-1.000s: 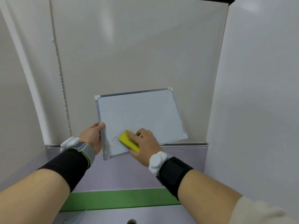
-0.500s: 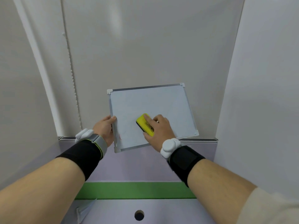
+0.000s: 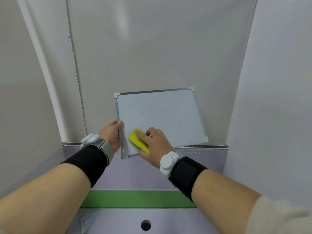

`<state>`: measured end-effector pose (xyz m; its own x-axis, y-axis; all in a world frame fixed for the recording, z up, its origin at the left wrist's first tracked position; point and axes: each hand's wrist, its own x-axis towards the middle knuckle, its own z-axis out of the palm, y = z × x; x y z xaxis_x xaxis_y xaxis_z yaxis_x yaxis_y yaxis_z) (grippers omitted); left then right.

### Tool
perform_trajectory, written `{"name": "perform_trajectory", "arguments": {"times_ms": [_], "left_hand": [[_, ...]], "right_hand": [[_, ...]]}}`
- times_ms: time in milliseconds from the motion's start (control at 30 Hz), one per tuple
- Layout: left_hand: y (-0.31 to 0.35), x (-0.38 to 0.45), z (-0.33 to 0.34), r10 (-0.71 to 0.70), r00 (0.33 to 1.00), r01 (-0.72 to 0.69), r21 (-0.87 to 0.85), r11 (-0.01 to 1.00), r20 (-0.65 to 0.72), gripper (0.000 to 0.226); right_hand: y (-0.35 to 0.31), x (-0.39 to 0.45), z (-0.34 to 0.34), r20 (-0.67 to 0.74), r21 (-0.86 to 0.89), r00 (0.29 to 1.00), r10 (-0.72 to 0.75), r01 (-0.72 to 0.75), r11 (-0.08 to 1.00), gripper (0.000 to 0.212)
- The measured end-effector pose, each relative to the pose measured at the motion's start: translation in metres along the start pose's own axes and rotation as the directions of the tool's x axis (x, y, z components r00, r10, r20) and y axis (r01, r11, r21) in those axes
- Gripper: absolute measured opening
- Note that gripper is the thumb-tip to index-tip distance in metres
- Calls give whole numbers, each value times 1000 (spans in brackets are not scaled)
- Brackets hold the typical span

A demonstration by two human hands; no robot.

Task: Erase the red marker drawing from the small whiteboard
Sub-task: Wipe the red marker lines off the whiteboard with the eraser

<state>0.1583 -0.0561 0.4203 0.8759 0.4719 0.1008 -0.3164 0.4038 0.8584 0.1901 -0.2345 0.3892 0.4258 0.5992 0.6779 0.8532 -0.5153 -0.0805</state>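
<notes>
A small whiteboard (image 3: 162, 115), tilted and held in front of a pale wall panel (image 3: 152, 48), showed only a faint red trace (image 3: 126, 142) at its lower left edge. The right hand (image 3: 154, 146) pressed a yellow eraser (image 3: 137, 141) against that corner, fingers closed over it, while the left hand (image 3: 110, 135) gripped the board's left frame, above a lilac surface with a green strip (image 3: 135, 199).

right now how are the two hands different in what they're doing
The left hand pinches the whiteboard by its left edge, holding it up; the right hand lies on the board's face, pressing a yellow eraser near the lower left corner. The left touches only the frame, the right only the eraser. Both wear black wrist sleeves.
</notes>
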Motion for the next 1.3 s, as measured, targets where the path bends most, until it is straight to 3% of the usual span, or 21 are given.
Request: {"name": "perform_trajectory", "arguments": {"times_ms": [67, 133, 233, 300, 400, 467, 633, 800, 867, 967, 1067, 1167, 1233, 1300], "left_hand": [[0, 0, -1, 8, 1000, -8, 6, 1000, 1, 23], [-2, -2, -1, 10, 1000, -10, 19, 1000, 2, 26], [-4, -4, 1, -2, 1000, 2, 20, 1000, 5, 29], [-3, -4, 2, -6, 1000, 6, 16, 1000, 8, 30], [-2, -4, 1, -9, 1000, 9, 13, 1000, 9, 22], [-3, -5, 0, -14, 1000, 14, 7, 1000, 4, 20], [-1, -5, 3, -10, 1000, 9, 17, 1000, 25, 21], [0, -3, -1, -21, 1000, 21, 33, 999, 22, 24], [-2, -4, -2, -20, 1000, 19, 23, 1000, 20, 25], [0, -3, -6, -17, 1000, 17, 16, 1000, 9, 28], [6, 1, -17, -16, 1000, 16, 26, 1000, -7, 31], [7, 1, -23, -11, 1000, 12, 25, 1000, -27, 29], [2, 2, -19, -17, 1000, 17, 33, 999, -26, 30], [-4, 2, -14, -20, 1000, 20, 41, 999, -19, 31]], "right_hand": [[-8, -11, 9, 89, 2, 988, -127, 127, 992, 67], [-4, -8, 7, 79, -18, 987, -139, 141, 990, 66], [10, 11, -7, -41, -19, 996, 84, -85, 996, 65], [11, 13, -10, -53, -18, 992, 117, -118, 993, 65], [-4, -4, 1, 83, -39, 992, -99, 102, 994, 67], [-6, -7, 6, 102, -50, 982, -156, 162, 985, 65], [1, 11, -6, -39, -29, 997, 67, -69, 997, 66], [-7, -7, 8, 88, -51, 977, -195, 200, 978, 65], [3, -1, 1, 9, -49, 992, -125, 126, 991, 64], [35, 7, -19, -127, -5, 985, 113, -114, 993, 63], [89, -6, -43, -185, -19, 928, 324, -333, 943, 66], [132, -31, -61, -203, -18, 827, 524, -538, 843, 69], [131, -40, -59, -190, -25, 814, 549, -563, 826, 69], [107, -38, -46, -156, -11, 858, 489, -497, 868, 70]]}}
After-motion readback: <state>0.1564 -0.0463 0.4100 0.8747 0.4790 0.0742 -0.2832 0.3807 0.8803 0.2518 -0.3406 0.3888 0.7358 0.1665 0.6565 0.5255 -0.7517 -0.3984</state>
